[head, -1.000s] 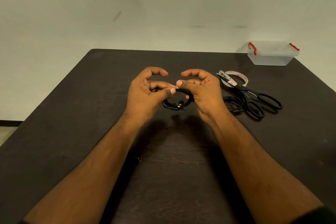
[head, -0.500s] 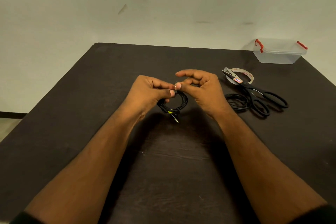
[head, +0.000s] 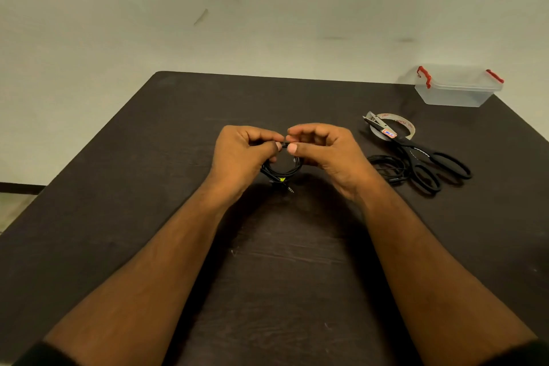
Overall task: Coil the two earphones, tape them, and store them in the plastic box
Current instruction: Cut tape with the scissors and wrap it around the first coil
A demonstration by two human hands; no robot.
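Both hands, left point(head: 240, 154) and right point(head: 329, 151), pinch the coiled earphone point(head: 282, 171) in a closed grip; plastic box point(head: 457, 89) at two o'clock.

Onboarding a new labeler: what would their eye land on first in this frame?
First the two hands at table centre: the left hand and right hand pinch the top of a coiled black earphone between them. Next, to the right, black scissors lie across a tape roll, with a second black earphone beside their handles. At the far right corner stands the clear plastic box with red latches.
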